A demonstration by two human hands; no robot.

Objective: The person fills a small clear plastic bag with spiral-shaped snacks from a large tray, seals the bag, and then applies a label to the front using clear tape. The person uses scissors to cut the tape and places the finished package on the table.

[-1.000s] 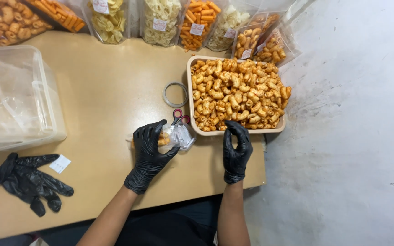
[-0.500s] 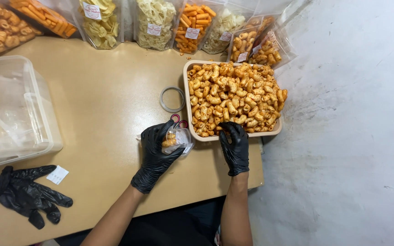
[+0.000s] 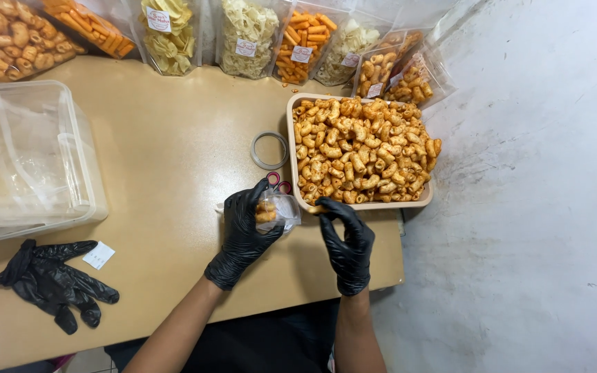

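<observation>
Over the tan table (image 3: 174, 207) we hold a small clear bag (image 3: 279, 209) of snacks in our left hand (image 3: 247, 231), fingers closed round it with the mouth up, while our right hand (image 3: 347, 242) hovers half-curled and empty at the tray (image 3: 291, 148) of curled orange snacks.

Head camera — steep downward view, close over table (image 3: 174, 207).
</observation>
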